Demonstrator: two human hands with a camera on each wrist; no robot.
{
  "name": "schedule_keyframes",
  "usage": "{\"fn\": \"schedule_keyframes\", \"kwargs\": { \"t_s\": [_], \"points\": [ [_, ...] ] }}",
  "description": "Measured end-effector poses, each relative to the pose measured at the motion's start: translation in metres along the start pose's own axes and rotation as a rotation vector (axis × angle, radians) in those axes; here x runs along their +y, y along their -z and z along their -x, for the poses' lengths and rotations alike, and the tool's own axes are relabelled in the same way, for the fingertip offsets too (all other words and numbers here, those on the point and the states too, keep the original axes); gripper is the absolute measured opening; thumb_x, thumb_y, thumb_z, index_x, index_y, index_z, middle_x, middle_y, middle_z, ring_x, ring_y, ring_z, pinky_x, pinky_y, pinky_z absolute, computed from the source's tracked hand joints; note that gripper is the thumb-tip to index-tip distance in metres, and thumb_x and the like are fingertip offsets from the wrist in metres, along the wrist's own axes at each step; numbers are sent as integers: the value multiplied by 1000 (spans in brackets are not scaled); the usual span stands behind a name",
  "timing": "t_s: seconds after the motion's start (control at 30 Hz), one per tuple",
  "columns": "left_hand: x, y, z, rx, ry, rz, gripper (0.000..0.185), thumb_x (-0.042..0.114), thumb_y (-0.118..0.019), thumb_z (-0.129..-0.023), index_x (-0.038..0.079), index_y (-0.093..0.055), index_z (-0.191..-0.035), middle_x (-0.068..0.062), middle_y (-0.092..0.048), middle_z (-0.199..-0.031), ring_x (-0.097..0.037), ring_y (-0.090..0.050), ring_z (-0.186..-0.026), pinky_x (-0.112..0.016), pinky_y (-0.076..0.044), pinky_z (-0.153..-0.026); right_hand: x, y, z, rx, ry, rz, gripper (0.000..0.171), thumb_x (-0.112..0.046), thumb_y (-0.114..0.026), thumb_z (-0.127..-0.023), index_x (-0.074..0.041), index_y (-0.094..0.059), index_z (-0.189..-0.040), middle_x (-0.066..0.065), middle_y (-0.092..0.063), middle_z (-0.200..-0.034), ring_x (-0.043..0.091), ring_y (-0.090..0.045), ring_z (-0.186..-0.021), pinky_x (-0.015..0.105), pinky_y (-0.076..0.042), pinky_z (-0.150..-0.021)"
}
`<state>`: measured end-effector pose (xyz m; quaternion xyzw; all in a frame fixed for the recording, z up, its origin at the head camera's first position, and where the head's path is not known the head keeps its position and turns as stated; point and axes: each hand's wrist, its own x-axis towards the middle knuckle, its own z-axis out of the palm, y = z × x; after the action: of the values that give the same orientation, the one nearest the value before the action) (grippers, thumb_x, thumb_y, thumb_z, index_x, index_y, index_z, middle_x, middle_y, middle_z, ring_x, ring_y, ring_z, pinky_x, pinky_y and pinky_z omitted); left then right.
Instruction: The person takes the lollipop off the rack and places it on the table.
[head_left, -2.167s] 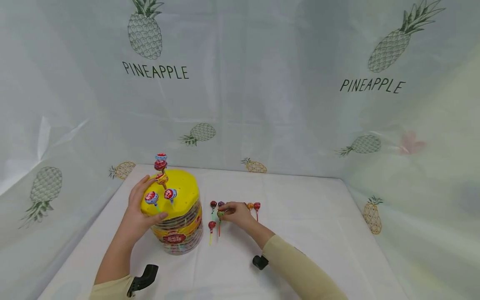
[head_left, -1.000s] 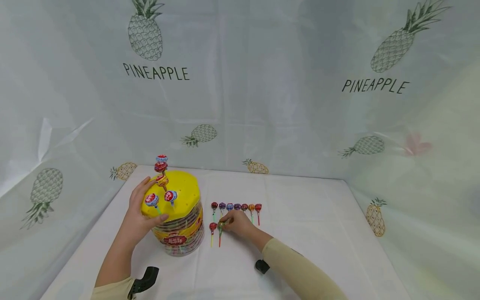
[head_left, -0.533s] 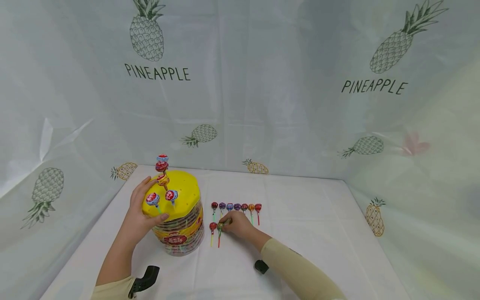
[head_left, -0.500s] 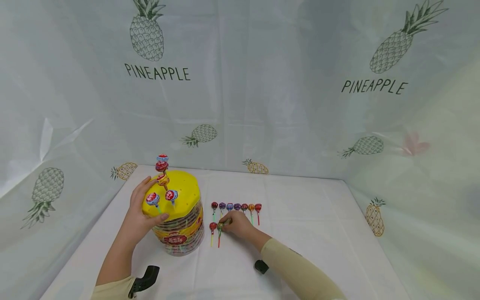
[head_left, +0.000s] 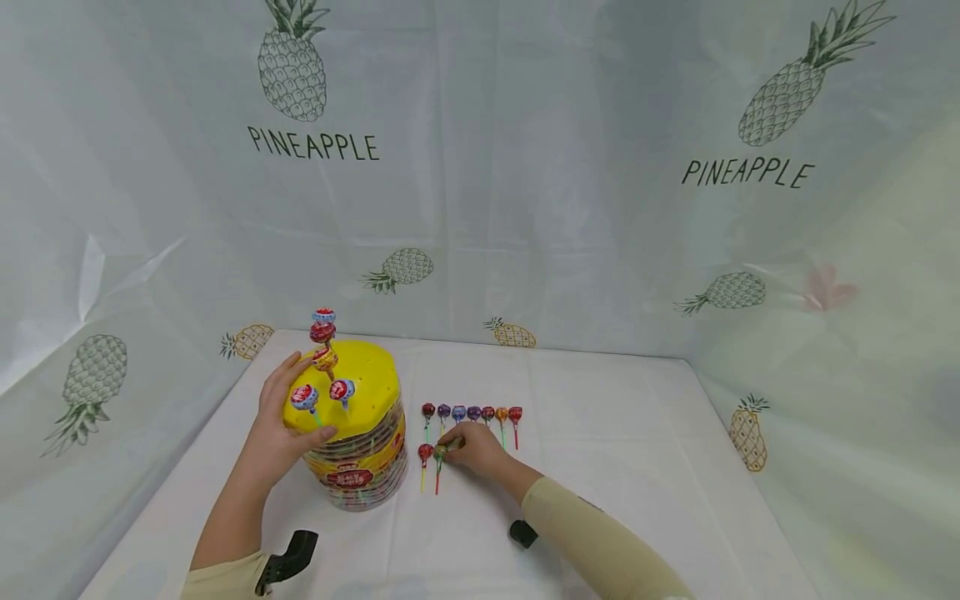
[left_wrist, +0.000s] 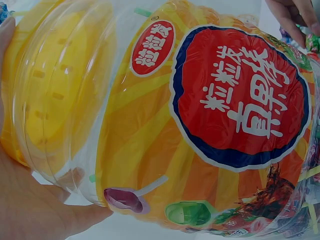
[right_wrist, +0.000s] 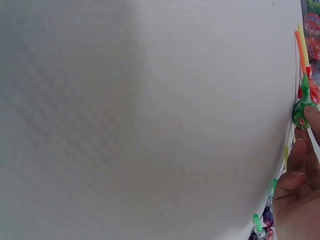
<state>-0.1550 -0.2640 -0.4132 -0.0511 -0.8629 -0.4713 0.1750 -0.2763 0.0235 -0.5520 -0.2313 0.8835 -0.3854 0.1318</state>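
My left hand (head_left: pixel 279 433) grips the clear lollipop tub with the yellow perforated lid (head_left: pixel 358 433), right hand (head_left: pixel 472 446) pinches a green-wrapped lollipop (head_left: pixel 439 452) on the white table (head_left: pixel 637 467); eight laid out, five still in the lid.

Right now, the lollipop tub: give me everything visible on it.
The lollipop tub is a clear plastic drum, upright on the white table, with a yellow perforated lid. Five wrapped lollipops stand in the lid's holes. A red-and-orange label wraps the wall; more lollipops show inside. The left hand grips its side.
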Motion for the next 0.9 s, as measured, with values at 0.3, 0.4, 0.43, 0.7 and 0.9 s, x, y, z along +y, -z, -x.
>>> {"fn": "schedule_keyframes", "kwargs": {
  "t_s": [0.3, 0.4, 0.43, 0.7, 0.9],
  "points": [
    [1, -2, -1, 1, 0, 0, 95, 5, -82, -74, 13, -29, -152, -12, -8, -160, -46, -26, -134, -2, -31, -83, 0, -1, 1, 17, -5, -11, 16, -13, -79, -82, -18, -78, -97, -12, -65, -90, 10, -52, -73, 26, -46, -62],
    [2, -2, -1, -1, 6, -5, 96, 5, -82, -73, 14, -28, -152, -11, -8, -160, -46, -25, -134, -2, -31, -83, -1, 0, 2, 16, -7, -18, 15, -14, -79, -83, -18, -78, -98, -12, -64, -90, 11, -53, -74, 26, -46, -64],
    [2, -2, -2, -2, 7, -5, 96, 5, -82, -73, 14, -28, -152, -11, -8, -160, -46, -25, -134, -2, -31, -83, -1, 0, 3, 16, -8, -19, 15, -14, -79, -83, -18, -78, -98, -11, -64, -90, 11, -53, -75, 27, -46, -64],
    [0, -3, -2, -4, 13, 3, 96, 6, -82, -74, 14, -28, -152, -11, -7, -160, -46, -25, -135, -3, -31, -83, -8, 15, 3, 56, -27, -63, 18, -16, -78, -84, -15, -76, -102, -8, -64, -98, 13, -54, -79, 28, -48, -64],
    [0, -2, 0, 12, 9, -10, 96, 5, -82, -74, 13, -28, -152, -11, -8, -160, -46, -27, -133, -2, -31, -83, -38, 37, 2, 126, 50, -200, 24, -12, -77, -85, -7, -74, -108, -2, -67, -101, 15, -53, -81, 24, -46, -61]
  ]
}}
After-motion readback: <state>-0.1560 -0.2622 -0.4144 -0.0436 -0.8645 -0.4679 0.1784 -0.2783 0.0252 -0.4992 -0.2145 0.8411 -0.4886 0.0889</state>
